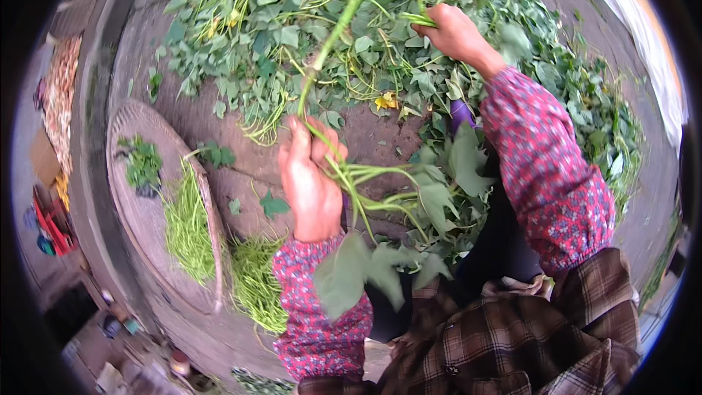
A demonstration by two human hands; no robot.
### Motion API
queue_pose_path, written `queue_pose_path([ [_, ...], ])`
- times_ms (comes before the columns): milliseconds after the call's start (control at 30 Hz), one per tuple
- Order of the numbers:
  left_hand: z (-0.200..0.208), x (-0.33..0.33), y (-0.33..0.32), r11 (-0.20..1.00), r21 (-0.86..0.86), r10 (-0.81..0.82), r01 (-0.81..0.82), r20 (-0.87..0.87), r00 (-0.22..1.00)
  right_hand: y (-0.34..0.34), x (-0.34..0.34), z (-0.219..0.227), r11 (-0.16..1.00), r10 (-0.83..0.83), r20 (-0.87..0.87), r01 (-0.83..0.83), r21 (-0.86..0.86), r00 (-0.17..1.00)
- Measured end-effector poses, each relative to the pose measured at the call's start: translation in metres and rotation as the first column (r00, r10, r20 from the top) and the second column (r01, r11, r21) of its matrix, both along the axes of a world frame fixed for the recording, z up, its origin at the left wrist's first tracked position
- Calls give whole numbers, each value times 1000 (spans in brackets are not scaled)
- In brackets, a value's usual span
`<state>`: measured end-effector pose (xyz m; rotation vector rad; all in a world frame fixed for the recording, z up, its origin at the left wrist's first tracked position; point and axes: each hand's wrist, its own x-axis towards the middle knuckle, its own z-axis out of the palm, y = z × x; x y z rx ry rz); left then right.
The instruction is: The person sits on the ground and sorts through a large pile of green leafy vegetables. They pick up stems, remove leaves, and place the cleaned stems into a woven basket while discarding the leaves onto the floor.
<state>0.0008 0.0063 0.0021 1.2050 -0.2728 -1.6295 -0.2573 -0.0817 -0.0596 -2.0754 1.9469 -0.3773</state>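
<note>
My two hands (311,183) (455,33) and two flowered sleeves (545,168) appear with one leafy heap (256,29), far, and, at left, one flat tray (142,208) and two stem piles (190,227) (256,285).

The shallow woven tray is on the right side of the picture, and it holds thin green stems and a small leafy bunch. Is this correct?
Not quite: in the head view, the shallow woven tray is on the left side. It does hold thin green stems and a small leafy bunch.

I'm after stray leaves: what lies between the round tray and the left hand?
In the head view, loose green leaves lie on the ground between the round tray and left hand, with a green stem pile lower down.
</note>
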Motion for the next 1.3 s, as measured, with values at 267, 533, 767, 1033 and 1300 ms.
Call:
queue_pose_path([
  [267, -20, -14, -10, 970, -210, -92, 121, 141, 986, 52, 95, 75, 838, -97, 837, -409, 360, 538],
  [533, -23, -35, -9, 948, -169, -200, 270, 341, 918, 33, 58, 39, 899, 407, 139, -370, -234, 903],
  [767, -6, -27, -10, 957, -157, -215, 243, 172, 961, 5, -34, 12, 983, -2, 91, 19, -181, 996],
  [1033, -25, -24, -20, 985, -162, -54, 66, 78, 995, 60, 76, 61, 907, -31, 674, -263, 330, 738],
  [1300, -17, -29, -25, 930, -299, -64, 213, 438, 896, 56, 76, 48, 943, -61, 804, -230, 240, 591],
])
